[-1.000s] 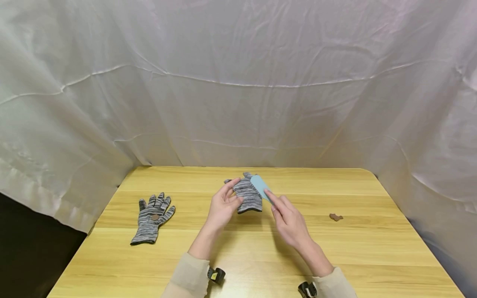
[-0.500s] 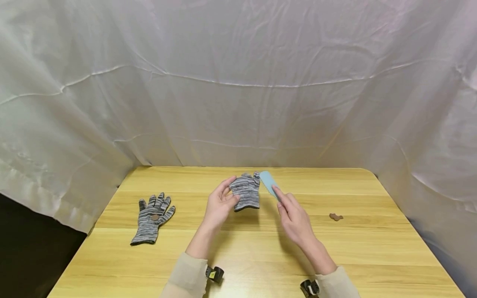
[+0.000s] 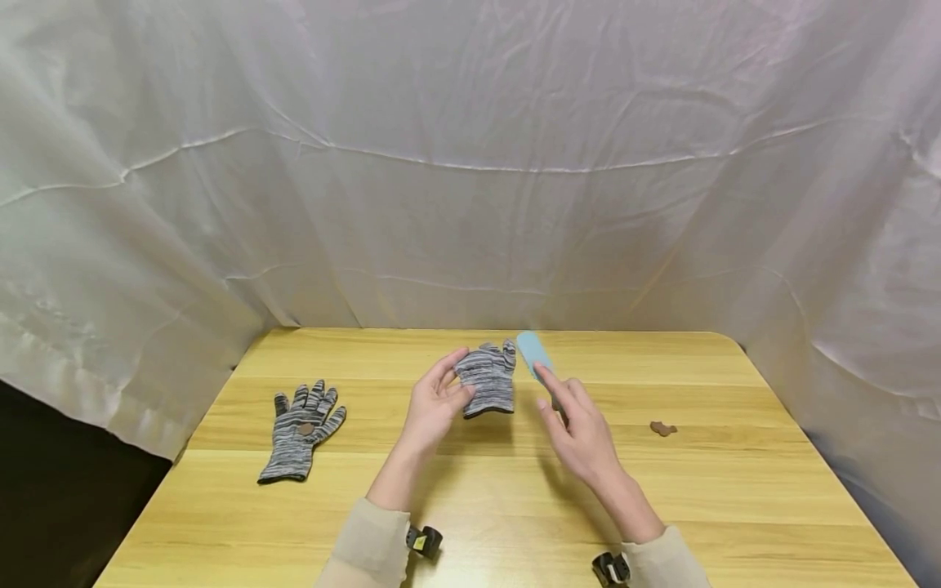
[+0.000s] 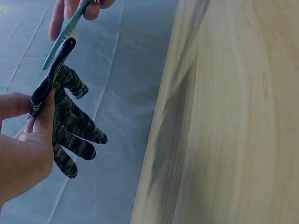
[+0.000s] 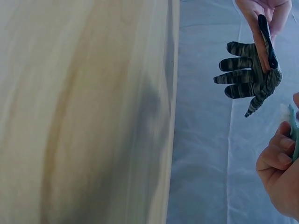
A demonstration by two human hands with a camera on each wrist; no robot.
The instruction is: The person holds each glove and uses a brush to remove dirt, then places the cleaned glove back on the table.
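A grey-and-black knitted glove (image 3: 487,380) is held above the table by my left hand (image 3: 434,400), its thumb on the near face and its other fingers at the side edge. In the left wrist view the glove's fingers (image 4: 77,123) hang loose below the dark cuff. My right hand (image 3: 584,429) grips a light-blue brush (image 3: 535,351), index finger stretched along its back. White bristles (image 5: 285,112) show in the right wrist view, facing the glove. From the head, a narrow gap separates brush and glove.
At the left of the wooden table (image 3: 470,523) lies a matching glove (image 3: 290,453), a small brown piece (image 3: 305,429) on its palm. Another irregular brown piece (image 3: 663,428) lies to the right. A pale curtain (image 3: 470,220) encloses the table's back and sides.
The brush has moved off the held glove's right edge, up and to the right. My left hand has shifted slightly left, and the glove has turned. My right thumb has lifted outward.
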